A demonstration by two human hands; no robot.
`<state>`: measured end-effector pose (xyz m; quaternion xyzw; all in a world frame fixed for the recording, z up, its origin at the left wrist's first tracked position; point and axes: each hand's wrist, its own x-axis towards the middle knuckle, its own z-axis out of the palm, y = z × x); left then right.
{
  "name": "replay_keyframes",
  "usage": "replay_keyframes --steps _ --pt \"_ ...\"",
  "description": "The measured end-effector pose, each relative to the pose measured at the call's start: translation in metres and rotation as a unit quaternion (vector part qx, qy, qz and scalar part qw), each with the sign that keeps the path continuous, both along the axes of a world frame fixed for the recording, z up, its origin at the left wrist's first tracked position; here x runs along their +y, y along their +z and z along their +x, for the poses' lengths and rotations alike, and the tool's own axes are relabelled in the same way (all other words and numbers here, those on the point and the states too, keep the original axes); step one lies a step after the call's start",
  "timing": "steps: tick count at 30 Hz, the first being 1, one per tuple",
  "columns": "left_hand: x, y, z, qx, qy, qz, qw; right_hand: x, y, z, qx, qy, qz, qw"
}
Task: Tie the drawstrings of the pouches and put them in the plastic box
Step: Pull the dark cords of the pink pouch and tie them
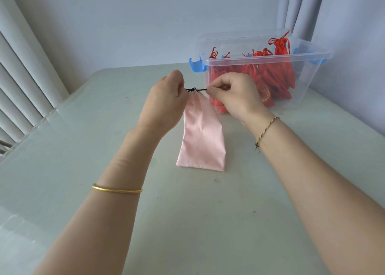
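Note:
A long pink satin pouch (201, 137) hangs between my hands, its gathered mouth up and its bottom edge touching the table. A black drawstring (195, 89) with a small knot runs across the mouth. My left hand (164, 106) pinches the string's left end, and my right hand (235, 96) pinches its right end, the string taut between them. Behind my right hand stands a clear plastic box (308, 74) with blue latches, holding several red pouches (281, 52) with tied red strings.
The pale green table (187, 212) reaches a grey wall at the back. Vertical blinds (23, 77) hang along the left side, and a curtain (302, 8) hangs behind the box at the right.

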<state>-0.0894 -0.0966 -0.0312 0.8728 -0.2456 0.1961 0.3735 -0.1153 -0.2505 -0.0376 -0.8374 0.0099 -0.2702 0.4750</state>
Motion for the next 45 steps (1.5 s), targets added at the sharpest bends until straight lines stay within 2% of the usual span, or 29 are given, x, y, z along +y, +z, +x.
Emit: replay_keyframes --steps 3,7,9,12,15,18,21,23,26,29,33,36,38,40,43,45 --pt "0.002 0.001 -0.001 -0.028 -0.016 0.061 0.998 -0.004 0.002 0.001 -0.028 -0.016 -0.042 0.999" --pt "0.001 -0.001 -0.004 -0.087 0.022 0.199 0.976 -0.007 0.001 0.001 -0.038 -0.037 -0.077 0.996" --pt "-0.001 -0.004 -0.004 -0.086 0.028 0.208 0.974 -0.007 0.000 0.000 -0.033 -0.047 -0.081 0.995" --pt "0.000 -0.004 0.001 0.014 -0.016 0.087 0.996 -0.006 0.004 -0.005 0.021 -0.020 -0.067 0.997" --pt "0.000 0.000 0.002 0.096 -0.054 -0.018 0.994 0.001 0.015 -0.016 0.087 0.092 -0.006 0.992" --pt "-0.005 0.007 -0.003 0.118 -0.065 -0.076 0.988 0.003 0.024 -0.023 0.119 0.120 -0.063 0.984" --pt "-0.013 0.020 -0.007 0.128 -0.091 -0.089 0.984 -0.003 0.034 -0.026 0.098 0.102 -0.110 0.984" --pt "-0.022 0.037 -0.007 0.119 -0.120 -0.077 0.983 -0.011 0.047 -0.029 0.094 0.099 -0.100 0.986" --pt "-0.038 0.076 0.000 0.106 -0.142 -0.092 0.980 -0.033 0.074 -0.030 0.057 0.061 -0.058 0.995" --pt "-0.053 0.105 0.021 0.090 -0.116 -0.091 0.985 -0.067 0.104 -0.017 0.000 -0.016 0.045 0.999" --pt "-0.076 0.115 0.064 0.063 -0.044 -0.037 0.996 -0.108 0.125 0.022 -0.014 -0.131 0.094 0.987" --pt "-0.092 0.112 0.097 0.063 0.001 0.007 0.998 -0.125 0.120 0.055 0.053 -0.183 0.107 0.976" --pt "-0.102 0.108 0.119 0.059 0.025 0.057 0.996 -0.131 0.112 0.066 0.143 -0.192 0.049 0.970" --pt "-0.111 0.102 0.139 0.050 0.040 0.113 0.992 -0.135 0.105 0.069 0.204 -0.188 -0.059 0.959" --pt "-0.126 0.096 0.164 0.051 0.047 0.204 0.976 -0.151 0.108 0.074 0.172 -0.211 -0.173 0.947" --pt "-0.135 0.093 0.176 0.062 0.050 0.266 0.961 -0.165 0.112 0.077 0.128 -0.236 -0.198 0.943"
